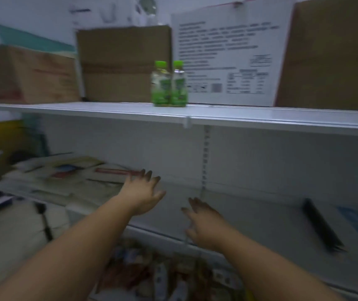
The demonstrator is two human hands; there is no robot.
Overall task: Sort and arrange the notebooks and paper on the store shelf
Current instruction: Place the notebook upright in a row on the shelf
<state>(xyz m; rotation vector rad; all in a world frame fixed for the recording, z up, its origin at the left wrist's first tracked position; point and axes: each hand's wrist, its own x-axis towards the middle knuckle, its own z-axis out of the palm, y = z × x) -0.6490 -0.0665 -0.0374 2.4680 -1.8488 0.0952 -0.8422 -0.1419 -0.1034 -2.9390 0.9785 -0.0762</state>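
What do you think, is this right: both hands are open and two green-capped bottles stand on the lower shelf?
Not quite: the head view shows the green-capped bottles on the upper shelf, not the lower. The left hand and right hand are open.

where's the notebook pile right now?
Head view: the notebook pile lies on the left part of the middle shelf, just left of the left hand, below the upper shelf with two green bottles.
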